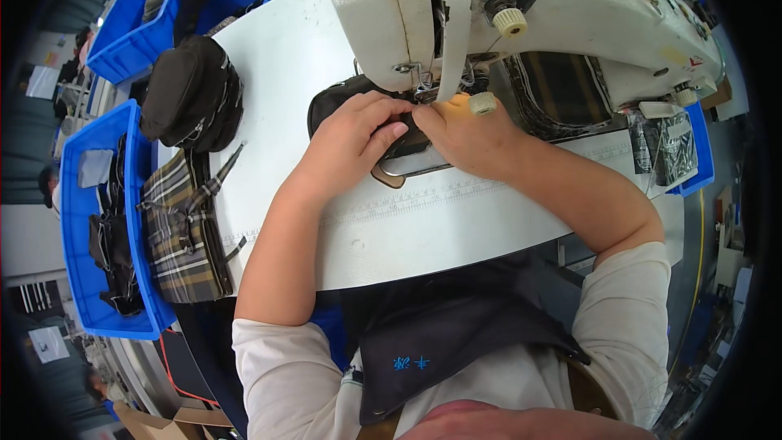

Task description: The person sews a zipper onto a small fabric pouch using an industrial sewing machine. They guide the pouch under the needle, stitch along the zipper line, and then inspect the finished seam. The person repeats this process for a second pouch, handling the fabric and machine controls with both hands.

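The left hand (354, 137) is half curled on the black cloth (323, 106), mid-frame; the right hand (476, 138) bunches beside it. Whether either pinches cloth, I can't tell from here. Fingertips nearly meet under the sewing machine (379, 20), upper centre: a slip could bring an injury, uneven pressure crooked cloth.

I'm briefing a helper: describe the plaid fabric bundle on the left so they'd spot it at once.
Go to the left edge of the white sewing table, beside a blue bin of dark fabric. Nearer the wearer than the rounded dark fabric stack lies the plaid fabric bundle. White-lined olive checks set it apart from that neighbour.
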`<control>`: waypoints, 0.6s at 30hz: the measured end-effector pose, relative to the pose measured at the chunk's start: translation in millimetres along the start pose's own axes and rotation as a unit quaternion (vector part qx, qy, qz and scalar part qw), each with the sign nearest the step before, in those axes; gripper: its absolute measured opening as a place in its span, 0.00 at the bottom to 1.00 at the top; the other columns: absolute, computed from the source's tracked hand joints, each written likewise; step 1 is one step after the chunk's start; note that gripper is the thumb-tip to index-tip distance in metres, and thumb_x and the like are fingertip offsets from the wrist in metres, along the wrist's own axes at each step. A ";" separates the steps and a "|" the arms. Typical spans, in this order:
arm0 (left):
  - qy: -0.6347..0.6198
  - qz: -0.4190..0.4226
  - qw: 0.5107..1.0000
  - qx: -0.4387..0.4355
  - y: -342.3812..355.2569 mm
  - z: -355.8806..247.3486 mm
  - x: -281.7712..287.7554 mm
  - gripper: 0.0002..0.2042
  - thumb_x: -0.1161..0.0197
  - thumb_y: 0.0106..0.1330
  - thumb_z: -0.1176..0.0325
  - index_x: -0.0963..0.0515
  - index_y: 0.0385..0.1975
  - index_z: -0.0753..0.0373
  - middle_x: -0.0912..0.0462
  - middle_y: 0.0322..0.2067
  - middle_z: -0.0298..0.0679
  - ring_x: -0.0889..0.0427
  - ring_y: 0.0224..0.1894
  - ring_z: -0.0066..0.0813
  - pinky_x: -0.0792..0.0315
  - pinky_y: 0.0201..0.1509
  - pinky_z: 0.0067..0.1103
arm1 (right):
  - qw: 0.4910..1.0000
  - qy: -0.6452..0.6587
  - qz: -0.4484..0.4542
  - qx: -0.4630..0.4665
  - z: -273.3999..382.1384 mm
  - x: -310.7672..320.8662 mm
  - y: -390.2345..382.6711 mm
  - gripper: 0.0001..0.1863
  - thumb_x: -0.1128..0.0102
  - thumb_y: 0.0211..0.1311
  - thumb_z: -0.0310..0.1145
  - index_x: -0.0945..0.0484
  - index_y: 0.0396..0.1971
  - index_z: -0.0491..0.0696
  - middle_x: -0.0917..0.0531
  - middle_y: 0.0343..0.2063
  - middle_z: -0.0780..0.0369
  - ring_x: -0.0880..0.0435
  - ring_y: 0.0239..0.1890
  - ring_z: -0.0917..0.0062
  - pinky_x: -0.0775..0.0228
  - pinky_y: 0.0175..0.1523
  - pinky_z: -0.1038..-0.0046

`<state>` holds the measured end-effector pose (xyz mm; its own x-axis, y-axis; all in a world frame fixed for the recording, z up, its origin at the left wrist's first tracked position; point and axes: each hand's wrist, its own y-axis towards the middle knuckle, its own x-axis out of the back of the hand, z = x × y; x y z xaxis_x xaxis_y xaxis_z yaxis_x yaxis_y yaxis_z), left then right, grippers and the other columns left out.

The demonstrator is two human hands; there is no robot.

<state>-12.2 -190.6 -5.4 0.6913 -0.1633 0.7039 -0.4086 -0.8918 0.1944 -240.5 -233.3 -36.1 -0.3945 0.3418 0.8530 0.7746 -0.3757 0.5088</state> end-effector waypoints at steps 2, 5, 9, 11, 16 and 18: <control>0.041 -0.014 0.999 -0.002 1.5 -4.1 -1.3 0.10 0.39 0.75 0.69 0.19 0.50 0.65 0.19 0.44 0.43 0.20 0.49 0.44 0.25 0.55 0.32 | 1.000 -0.010 0.001 0.002 0.1 1.7 0.6 0.11 0.35 0.55 0.29 0.23 0.38 0.49 0.22 0.24 0.67 0.17 0.25 0.74 0.27 0.27 0.71; 0.066 -0.030 0.997 0.011 2.2 -8.2 -2.9 0.08 0.38 0.73 0.69 0.18 0.47 0.64 0.18 0.45 0.42 0.20 0.52 0.46 0.24 0.55 0.35 | 1.000 0.001 -0.030 0.000 0.2 9.0 5.0 0.09 0.36 0.57 0.30 0.23 0.38 0.49 0.22 0.24 0.68 0.17 0.26 0.74 0.26 0.28 0.72; 0.027 -0.030 0.999 0.031 3.3 -4.4 -5.3 0.08 0.39 0.74 0.69 0.19 0.46 0.64 0.18 0.45 0.42 0.20 0.52 0.46 0.25 0.56 0.35 | 0.999 0.000 -0.041 0.013 -1.1 13.4 6.3 0.07 0.36 0.60 0.31 0.22 0.38 0.52 0.23 0.25 0.70 0.18 0.26 0.75 0.24 0.29 0.73; 0.013 -0.031 0.999 0.028 4.3 -0.1 -6.3 0.08 0.40 0.74 0.69 0.19 0.46 0.64 0.18 0.45 0.42 0.20 0.51 0.46 0.25 0.56 0.35 | 0.998 -0.008 -0.060 0.031 -0.8 13.2 6.5 0.07 0.37 0.60 0.32 0.22 0.38 0.55 0.24 0.26 0.70 0.18 0.26 0.77 0.24 0.28 0.74; -0.057 -0.042 0.998 0.001 4.6 2.7 -7.5 0.09 0.40 0.75 0.69 0.17 0.48 0.61 0.18 0.45 0.40 0.20 0.51 0.45 0.25 0.56 0.33 | 0.996 -0.017 -0.073 0.053 -0.9 12.2 5.0 0.07 0.36 0.57 0.33 0.21 0.36 0.57 0.25 0.27 0.70 0.18 0.27 0.79 0.25 0.26 0.75; -0.035 -0.043 0.998 -0.012 3.9 4.5 -7.2 0.09 0.38 0.73 0.70 0.16 0.48 0.59 0.17 0.45 0.39 0.20 0.50 0.44 0.25 0.56 0.32 | 0.994 -0.012 -0.084 0.066 -0.4 10.9 4.7 0.09 0.36 0.53 0.33 0.20 0.35 0.54 0.24 0.27 0.68 0.18 0.26 0.78 0.24 0.26 0.75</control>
<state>-16.2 -194.8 -12.8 0.7634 -0.1167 0.6353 -0.3596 -0.8938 0.2680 -241.4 -231.6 -24.4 -0.5122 0.4120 0.7536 0.7575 -0.1968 0.6225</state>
